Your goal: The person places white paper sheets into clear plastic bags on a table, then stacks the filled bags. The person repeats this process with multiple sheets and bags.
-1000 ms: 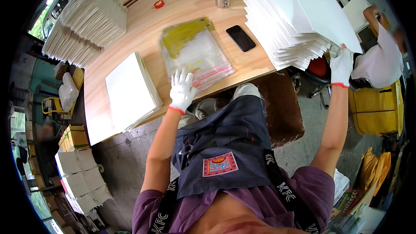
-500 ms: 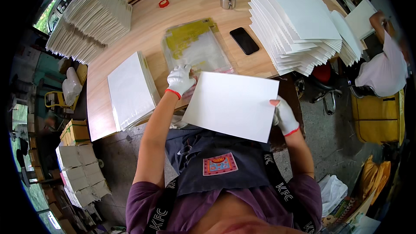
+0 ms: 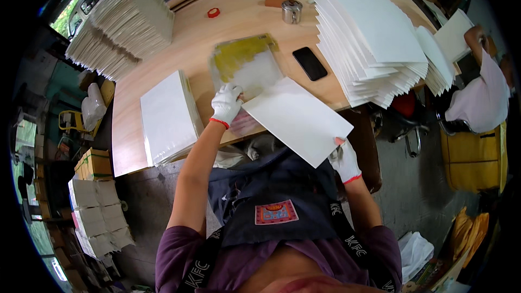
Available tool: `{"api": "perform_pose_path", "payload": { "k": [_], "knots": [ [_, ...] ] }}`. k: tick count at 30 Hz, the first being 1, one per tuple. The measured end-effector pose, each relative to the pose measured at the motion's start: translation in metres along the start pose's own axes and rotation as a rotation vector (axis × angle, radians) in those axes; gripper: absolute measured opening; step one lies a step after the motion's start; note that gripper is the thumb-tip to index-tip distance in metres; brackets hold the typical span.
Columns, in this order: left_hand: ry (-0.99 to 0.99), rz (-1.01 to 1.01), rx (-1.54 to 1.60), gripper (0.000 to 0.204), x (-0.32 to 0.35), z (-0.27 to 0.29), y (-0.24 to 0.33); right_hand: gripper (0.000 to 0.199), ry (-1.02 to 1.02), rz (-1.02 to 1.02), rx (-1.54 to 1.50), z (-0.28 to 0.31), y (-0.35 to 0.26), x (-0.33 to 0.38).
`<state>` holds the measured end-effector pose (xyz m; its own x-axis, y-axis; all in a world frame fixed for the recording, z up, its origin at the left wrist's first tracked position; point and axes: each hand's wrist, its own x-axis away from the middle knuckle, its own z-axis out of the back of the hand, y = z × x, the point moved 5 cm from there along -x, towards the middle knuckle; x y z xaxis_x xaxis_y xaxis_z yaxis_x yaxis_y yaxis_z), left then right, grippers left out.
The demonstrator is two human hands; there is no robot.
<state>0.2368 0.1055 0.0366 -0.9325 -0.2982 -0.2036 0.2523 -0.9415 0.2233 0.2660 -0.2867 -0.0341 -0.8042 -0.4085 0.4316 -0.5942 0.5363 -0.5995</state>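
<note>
A blank white board (image 3: 299,122) slants across the table's near edge, pinched at its lower right corner by my gloved right hand (image 3: 344,161). Its far left corner lies over clear plastic bags (image 3: 251,68) with a yellow printed area, stacked flat on the table. At the bags' near end, my gloved left hand (image 3: 227,104) is closed with its fingertips at the plastic, beside the board's left corner. Exactly how the fingers grip the film is hard to see. Left of that hand rests a pile of white boards in clear sleeves (image 3: 169,119).
A black phone (image 3: 310,64) lies between the bags and a tall fanned stack of white boards (image 3: 374,30). Behind them are a metal cup (image 3: 292,12) and a red tape roll (image 3: 213,13). Another tall stack (image 3: 122,24) stands far left. A person (image 3: 477,89) sits at right.
The white board has swung clockwise, its left corner now over the bags and its right end lower. My right hand moved down and slightly left with it; my left hand stays by the bags.
</note>
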Motion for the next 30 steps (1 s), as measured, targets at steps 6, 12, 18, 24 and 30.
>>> {"api": "perform_pose_path", "payload": {
  "k": [6,12,18,24,30],
  "knots": [
    [-0.045,-0.04,0.462,0.029,-0.01,0.031,0.006,0.019,0.054,-0.064,-0.209,-0.006,0.005,0.004],
    [0.005,-0.13,0.356,0.037,0.013,0.052,0.031,0.016,0.038,-0.003,-0.143,-0.024,0.009,0.007],
    [0.474,0.201,0.988,0.069,0.067,0.005,0.041,0.018,0.002,0.048,0.003,-0.068,0.01,0.046],
    [0.118,0.582,2.111,0.055,0.054,-0.091,0.105,0.025,-0.132,0.059,0.197,-0.085,0.003,0.077],
    [0.008,0.752,1.832,0.036,0.127,-0.159,0.115,0.027,-0.033,-0.092,0.325,-0.075,0.039,0.061]
  ]
}}
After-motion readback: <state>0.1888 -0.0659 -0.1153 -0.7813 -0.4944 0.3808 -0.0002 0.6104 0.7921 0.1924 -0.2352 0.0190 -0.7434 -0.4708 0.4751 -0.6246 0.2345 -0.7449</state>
